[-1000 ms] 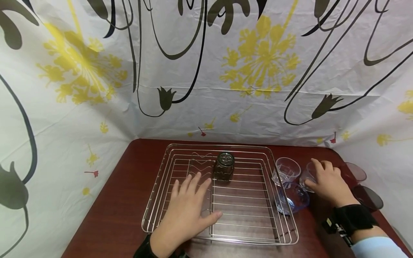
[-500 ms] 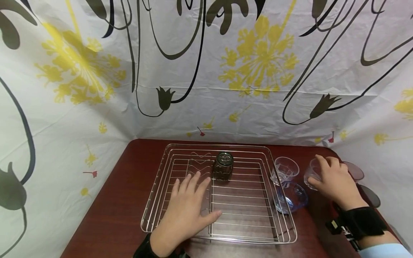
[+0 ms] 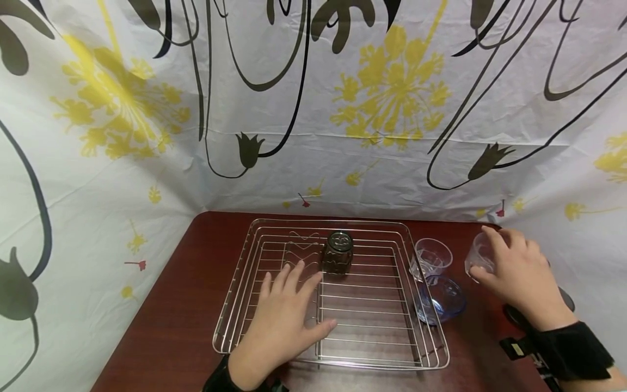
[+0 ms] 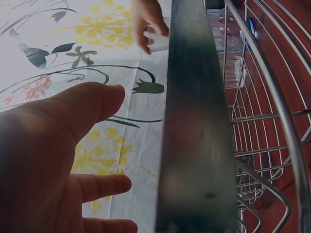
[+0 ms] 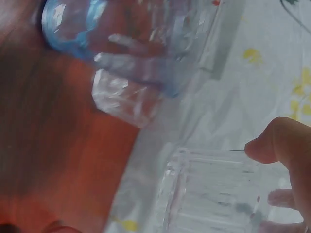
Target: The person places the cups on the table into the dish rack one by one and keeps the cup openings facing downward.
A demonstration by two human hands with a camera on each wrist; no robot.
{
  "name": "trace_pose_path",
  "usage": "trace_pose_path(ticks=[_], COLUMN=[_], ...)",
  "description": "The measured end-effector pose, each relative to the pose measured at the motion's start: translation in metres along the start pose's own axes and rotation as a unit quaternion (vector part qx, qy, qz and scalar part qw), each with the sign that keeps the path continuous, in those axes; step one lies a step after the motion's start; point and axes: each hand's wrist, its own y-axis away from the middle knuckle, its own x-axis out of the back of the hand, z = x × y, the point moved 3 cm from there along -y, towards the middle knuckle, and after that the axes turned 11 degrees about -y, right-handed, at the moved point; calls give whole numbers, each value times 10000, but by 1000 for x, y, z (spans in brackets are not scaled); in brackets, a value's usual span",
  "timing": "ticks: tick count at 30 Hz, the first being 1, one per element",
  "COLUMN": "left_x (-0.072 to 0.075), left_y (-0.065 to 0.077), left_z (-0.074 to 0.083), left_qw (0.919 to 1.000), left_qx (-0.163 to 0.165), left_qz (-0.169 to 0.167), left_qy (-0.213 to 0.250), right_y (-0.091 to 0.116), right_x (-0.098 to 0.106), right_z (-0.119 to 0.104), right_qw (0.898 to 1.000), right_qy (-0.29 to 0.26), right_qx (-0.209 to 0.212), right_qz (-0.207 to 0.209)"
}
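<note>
My right hand (image 3: 521, 277) pinches a clear glass (image 3: 480, 255) between thumb and fingers, to the right of the wire rack (image 3: 377, 366). In the right wrist view this glass (image 5: 214, 189) appears raised over the table, with the thumb (image 5: 272, 143) at its rim. My left hand (image 3: 281, 324) is spread palm down above the rack's left half, holding nothing. A dark green glass (image 3: 338, 253) stands upside down in the rack. Just outside the rack's right side are another clear glass (image 3: 432, 260) and a blue glass (image 3: 443, 300).
A dark tinted glass (image 3: 566, 299) peeks out behind my right wrist, mostly hidden. The red-brown table (image 3: 161, 305) ends at a patterned white cloth (image 3: 313, 163) at the back and sides. A dark strap piece (image 4: 197, 126) fills the centre of the left wrist view.
My right hand has drawn the clear glass to the right and slightly up, away from the blue one, covering more of the tinted glasses behind. My left hand keeps its place.
</note>
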Motion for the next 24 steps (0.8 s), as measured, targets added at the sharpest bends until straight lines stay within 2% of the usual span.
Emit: trace_pose_path(ticks=[7, 11, 24], left_x=[-1, -1, -2], left_y=[0, 1, 2], left_z=[1, 2, 4], left_qw=[10000, 10000, 9999], left_qx=[-14, -36, -24], left_qz=[-17, -9, -47], left_qy=[26, 64, 136], right_y=[1, 2, 4], right_x=[19, 27, 36], right_z=[-32, -53, -114], right_qw=[9993, 9973, 9850], right_qy=[78, 1, -234], right_qx=[340, 670, 1588], right_qz=[165, 293, 632])
